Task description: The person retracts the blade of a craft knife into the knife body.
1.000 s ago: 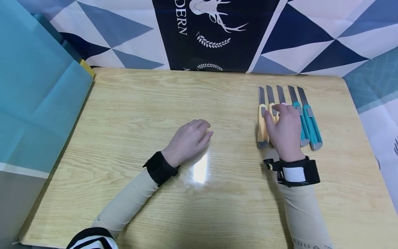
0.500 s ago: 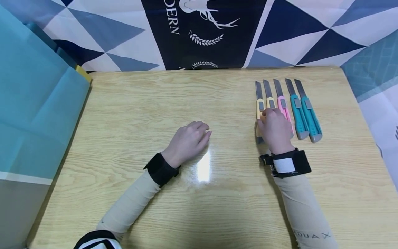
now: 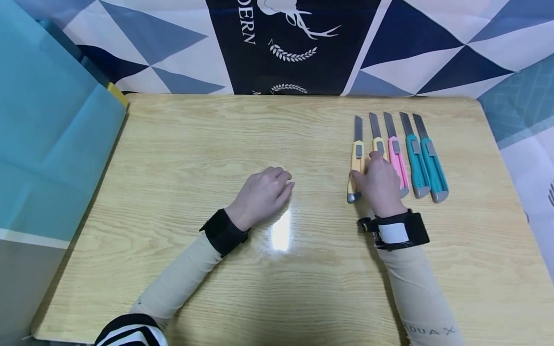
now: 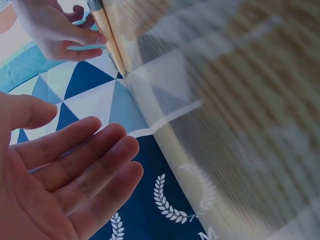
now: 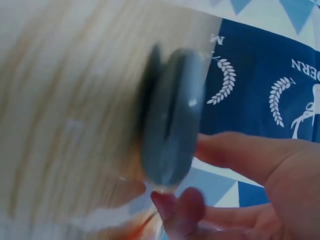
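On the right side of the table (image 3: 182,144), my right hand (image 3: 383,185) pinches the leftmost yellow utility knife (image 3: 357,163), thumb across its handle and fingers along its right side. In the right wrist view the grey end of this knife (image 5: 172,120) stands out large and blurred, with the thumb (image 5: 230,150) at its side. Just right of it lies a second yellow utility knife (image 3: 378,144), its lower handle hidden under the hand. My left hand (image 3: 261,194) rests mid-table, holding nothing; its fingers (image 4: 95,170) are relaxed in the left wrist view.
Right of the hand lie a pink utility knife (image 3: 397,161) and two teal ones (image 3: 417,166), all with blades out and pointing to the back. A light-blue covered block (image 3: 56,129) borders the table's left side. Patterned cloth (image 3: 290,48) hangs along the back edge.
My right hand has come back and left from over the knives to the leftmost yellow one. That knife has shifted left, away from its neighbour. The left hand stays put.
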{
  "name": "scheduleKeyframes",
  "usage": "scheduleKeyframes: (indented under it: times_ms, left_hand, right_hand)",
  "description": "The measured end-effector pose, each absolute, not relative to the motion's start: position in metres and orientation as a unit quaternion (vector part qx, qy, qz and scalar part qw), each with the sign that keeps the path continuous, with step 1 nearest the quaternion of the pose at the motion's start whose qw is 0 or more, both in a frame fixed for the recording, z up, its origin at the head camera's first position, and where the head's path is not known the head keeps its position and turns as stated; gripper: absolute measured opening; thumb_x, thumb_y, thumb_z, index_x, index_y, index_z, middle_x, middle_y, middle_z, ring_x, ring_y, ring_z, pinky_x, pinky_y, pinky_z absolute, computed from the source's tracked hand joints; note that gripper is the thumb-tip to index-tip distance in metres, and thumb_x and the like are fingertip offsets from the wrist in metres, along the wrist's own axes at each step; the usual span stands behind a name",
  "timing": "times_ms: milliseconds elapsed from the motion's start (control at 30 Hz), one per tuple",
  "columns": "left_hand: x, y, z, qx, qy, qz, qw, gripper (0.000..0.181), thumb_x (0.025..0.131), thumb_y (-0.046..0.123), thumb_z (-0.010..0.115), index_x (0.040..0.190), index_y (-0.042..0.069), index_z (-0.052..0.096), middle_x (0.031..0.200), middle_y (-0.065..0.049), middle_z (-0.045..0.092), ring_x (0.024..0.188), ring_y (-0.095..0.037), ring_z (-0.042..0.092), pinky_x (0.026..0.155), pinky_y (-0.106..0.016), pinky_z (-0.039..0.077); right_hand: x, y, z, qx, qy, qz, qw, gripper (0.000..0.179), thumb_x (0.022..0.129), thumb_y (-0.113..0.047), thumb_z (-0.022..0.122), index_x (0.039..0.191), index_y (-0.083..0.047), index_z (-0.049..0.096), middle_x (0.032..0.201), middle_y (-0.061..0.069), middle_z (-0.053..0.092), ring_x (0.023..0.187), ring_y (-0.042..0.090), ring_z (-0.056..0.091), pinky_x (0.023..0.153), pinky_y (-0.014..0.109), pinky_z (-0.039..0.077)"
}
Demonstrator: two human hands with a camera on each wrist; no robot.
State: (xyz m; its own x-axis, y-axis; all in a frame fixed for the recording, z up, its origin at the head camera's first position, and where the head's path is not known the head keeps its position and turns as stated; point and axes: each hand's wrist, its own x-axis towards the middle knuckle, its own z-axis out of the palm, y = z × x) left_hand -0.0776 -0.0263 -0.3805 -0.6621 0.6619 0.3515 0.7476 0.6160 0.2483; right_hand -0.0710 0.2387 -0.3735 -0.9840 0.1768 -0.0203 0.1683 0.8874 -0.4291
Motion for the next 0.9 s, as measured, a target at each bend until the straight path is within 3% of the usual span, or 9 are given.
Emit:
scheduleKeyframes:
  times_ms: [267,433,567,700,900]
  left_hand:
    - [-0.082,-0.031,-0.379,-0.386,-0.896,-0.194,0.105,0.020,0.093,0.018,0.050,0.091,0.005,0.065,0.083,-0.004,0.063,0.073,-0.013,0.054,0.054,-0.027,0.053]
    - [-0.084,-0.036,-0.380,-0.379,-0.898,-0.200,0.100,0.019,0.093,0.018,0.051,0.090,0.005,0.065,0.083,-0.004,0.062,0.071,-0.013,0.053,0.051,-0.026,0.052]
    - [-0.086,-0.039,-0.380,-0.377,-0.896,-0.218,0.084,0.019,0.093,0.019,0.051,0.091,0.005,0.065,0.084,-0.003,0.062,0.072,-0.012,0.053,0.052,-0.026,0.052]
    - [-0.089,-0.043,-0.376,-0.373,-0.883,-0.278,0.060,0.019,0.093,0.019,0.054,0.095,0.005,0.065,0.090,-0.004,0.065,0.078,-0.011,0.058,0.061,-0.027,0.055]
    - [-0.093,-0.045,-0.370,-0.350,-0.859,-0.373,0.004,0.022,0.094,0.021,0.056,0.103,0.002,0.064,0.096,-0.006,0.067,0.085,-0.013,0.061,0.070,-0.029,0.056]
  right_hand:
    - [-0.073,0.240,-0.372,-0.106,-0.949,0.279,-0.102,0.029,0.086,-0.024,0.065,0.087,0.004,0.058,0.076,0.015,0.055,0.064,0.024,0.049,0.048,0.030,0.040]
    - [-0.073,0.239,-0.372,-0.101,-0.944,0.289,-0.126,0.028,0.087,-0.026,0.064,0.088,0.001,0.054,0.076,0.013,0.053,0.062,0.023,0.048,0.047,0.029,0.040]
    - [-0.072,0.240,-0.373,-0.078,-0.941,0.301,-0.130,0.029,0.089,-0.027,0.062,0.092,0.001,0.054,0.070,0.011,0.053,0.053,0.022,0.050,0.042,0.027,0.039]
    - [-0.071,0.238,-0.370,-0.057,-0.931,0.341,-0.119,0.030,0.091,-0.028,0.059,0.096,0.001,0.053,0.065,0.011,0.056,0.045,0.021,0.054,0.036,0.026,0.042]
    - [-0.071,0.225,-0.366,-0.030,-0.908,0.412,-0.074,0.028,0.091,-0.025,0.060,0.102,0.000,0.053,0.076,0.014,0.061,0.049,0.022,0.059,0.040,0.027,0.050]
